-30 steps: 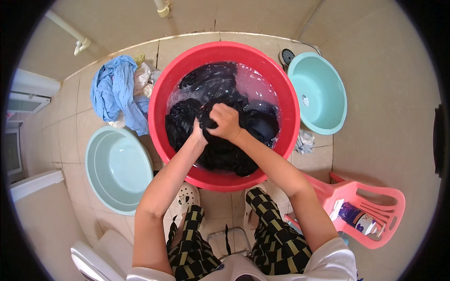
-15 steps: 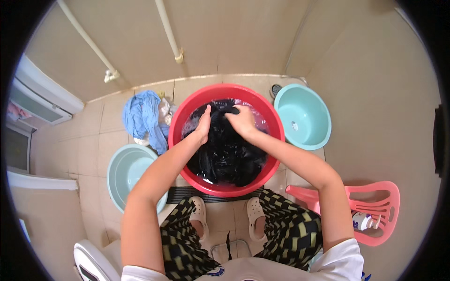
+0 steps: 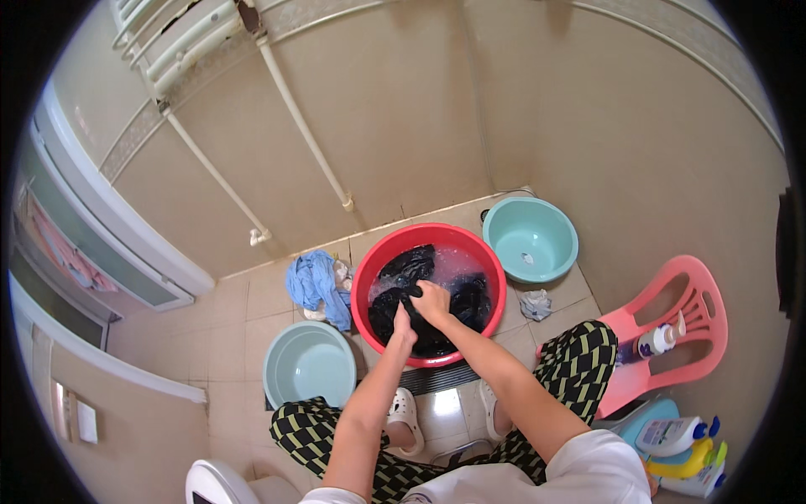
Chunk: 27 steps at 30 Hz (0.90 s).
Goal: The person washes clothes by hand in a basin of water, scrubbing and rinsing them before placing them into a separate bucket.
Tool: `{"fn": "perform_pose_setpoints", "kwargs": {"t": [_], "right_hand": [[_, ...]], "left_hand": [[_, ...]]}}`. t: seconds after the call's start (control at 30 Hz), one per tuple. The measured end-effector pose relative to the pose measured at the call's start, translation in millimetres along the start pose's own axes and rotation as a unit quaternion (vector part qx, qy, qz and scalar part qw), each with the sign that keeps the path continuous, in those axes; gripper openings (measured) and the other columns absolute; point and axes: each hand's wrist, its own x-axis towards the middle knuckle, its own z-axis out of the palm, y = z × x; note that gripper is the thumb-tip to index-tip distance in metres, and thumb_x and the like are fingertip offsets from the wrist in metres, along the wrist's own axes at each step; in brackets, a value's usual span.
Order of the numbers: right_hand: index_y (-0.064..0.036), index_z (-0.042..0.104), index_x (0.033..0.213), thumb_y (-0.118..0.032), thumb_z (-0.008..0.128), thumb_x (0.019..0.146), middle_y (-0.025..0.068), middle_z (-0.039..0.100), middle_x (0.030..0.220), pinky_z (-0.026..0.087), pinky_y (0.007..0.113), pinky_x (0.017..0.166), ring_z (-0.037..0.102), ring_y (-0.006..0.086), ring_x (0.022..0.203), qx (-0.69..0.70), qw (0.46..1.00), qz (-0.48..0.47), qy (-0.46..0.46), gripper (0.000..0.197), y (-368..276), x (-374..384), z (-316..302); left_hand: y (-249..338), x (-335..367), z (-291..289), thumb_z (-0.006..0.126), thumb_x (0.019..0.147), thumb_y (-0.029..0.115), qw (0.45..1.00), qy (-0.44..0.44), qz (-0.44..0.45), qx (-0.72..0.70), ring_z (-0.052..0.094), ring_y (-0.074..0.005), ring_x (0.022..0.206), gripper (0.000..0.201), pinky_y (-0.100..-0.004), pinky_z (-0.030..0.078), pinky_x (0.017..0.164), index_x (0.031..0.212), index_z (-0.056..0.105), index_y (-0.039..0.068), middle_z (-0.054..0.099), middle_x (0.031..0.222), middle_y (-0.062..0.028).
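A red tub (image 3: 495,294) of sudsy water (image 3: 453,262) stands on the floor in front of me. Black wet cloth (image 3: 470,302) fills much of it, partly sunk; what kind of garment it is I cannot tell. Over the tub's middle, my right hand (image 3: 431,302) is closed round a bunched piece of that cloth. Close beside it, my left hand (image 3: 404,326) is closed on the same cloth, its fingertips partly hidden. Both forearms reach in from the lower edge.
Pale teal basins (image 3: 309,370) (image 3: 531,239) flank the tub. Blue cloth (image 3: 316,286) lies at its left, a crumpled grey-white piece (image 3: 535,304) at its right. A pink chair (image 3: 701,332) holds a pump bottle (image 3: 655,343). Several cleaning bottles (image 3: 672,437) stand lower right.
My hands, apart and reaching to the tub's far part before, have come together nearer me on the black cloth. The cloth has shifted, baring more sudsy water. The view has tilted up.
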Motion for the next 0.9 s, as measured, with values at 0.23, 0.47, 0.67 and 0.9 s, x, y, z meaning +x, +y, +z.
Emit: {"fn": "perform_pose_setpoints", "kwargs": {"t": [0.23,0.47,0.67,0.9], "right_hand": [[-0.0099,0.066,0.088,-0.027,0.066,0.071,0.0183,0.064,0.079,0.049,0.044,0.07,0.061,0.0366,0.079,0.064,0.982,0.178,-0.007,0.024,12,-48,-26],[-0.0045,0.065,0.083,-0.02,0.067,0.061,0.0167,0.063,0.082,0.047,0.041,0.073,0.06,0.0343,0.081,0.16,0.985,-0.038,-0.044,0.027,-91,-69,-34],[-0.0036,0.062,0.068,-0.017,0.069,0.057,0.0155,0.06,0.071,0.046,0.042,0.064,0.058,0.0345,0.072,0.158,0.981,-0.111,0.007,0.018,-61,-58,-32],[-0.0046,0.056,0.066,-0.017,0.069,0.063,0.012,0.061,0.073,0.047,0.04,0.067,0.059,0.0307,0.072,-0.032,0.991,-0.121,-0.054,0.018,41,-36,-1]], "left_hand": [[-21,-45,-8,0.047,0.084,0.059,0.992,0.111,0.058,0.015,0.053,-0.0278,0.106,0.067,-0.041,0.042,0.094,0.118,0.052,0.002,0.056,0.115,-0.0127],[3,-32,-37,0.036,0.089,0.051,0.954,-0.231,0.123,-0.148,0.054,-0.0249,0.105,0.05,-0.039,0.041,0.094,0.111,0.056,0.01,0.058,0.113,-0.0091],[-7,-37,-6,0.039,0.088,0.043,0.996,-0.007,0.058,-0.07,0.055,-0.0248,0.103,0.042,-0.0388,0.042,0.092,0.106,0.057,0.01,0.059,0.11,-0.0089],[-23,-46,-12,0.045,0.088,0.041,0.999,0.014,0.019,-0.049,0.058,-0.0196,0.098,0.038,-0.0344,0.045,0.089,0.105,0.06,0.01,0.063,0.102,-0.0038]]}}
